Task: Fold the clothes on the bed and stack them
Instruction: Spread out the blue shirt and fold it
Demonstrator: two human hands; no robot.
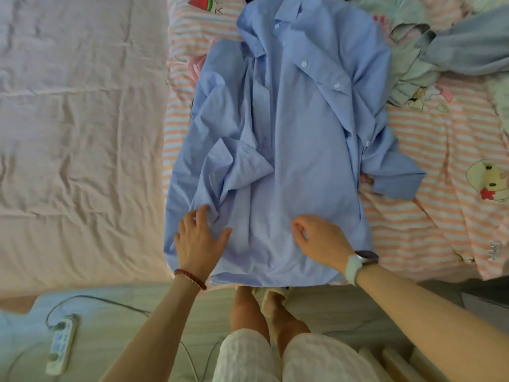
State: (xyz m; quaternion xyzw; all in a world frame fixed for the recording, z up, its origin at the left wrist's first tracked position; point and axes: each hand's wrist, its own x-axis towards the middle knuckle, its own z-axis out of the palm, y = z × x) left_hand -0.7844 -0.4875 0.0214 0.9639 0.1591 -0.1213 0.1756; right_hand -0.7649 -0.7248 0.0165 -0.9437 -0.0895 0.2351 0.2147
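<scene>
A light blue button shirt (292, 150) lies spread on the bed, collar at the far end and hem at the near edge. Its left sleeve is folded in over the body, and the right sleeve's cuff (396, 183) sticks out to the right. My left hand (198, 241) rests on the shirt's lower left with fingers spread, touching the folded sleeve. My right hand (319, 238) sits on the lower middle of the shirt, fingers curled into the fabric; its fingertips are hidden.
A heap of pale green and grey-blue clothes (429, 56) lies at the far right on the striped cartoon sheet (440, 216). A wrinkled beige quilt (77, 133) covers the bed's left. A power strip (62, 343) with its cable lies on the floor by my legs.
</scene>
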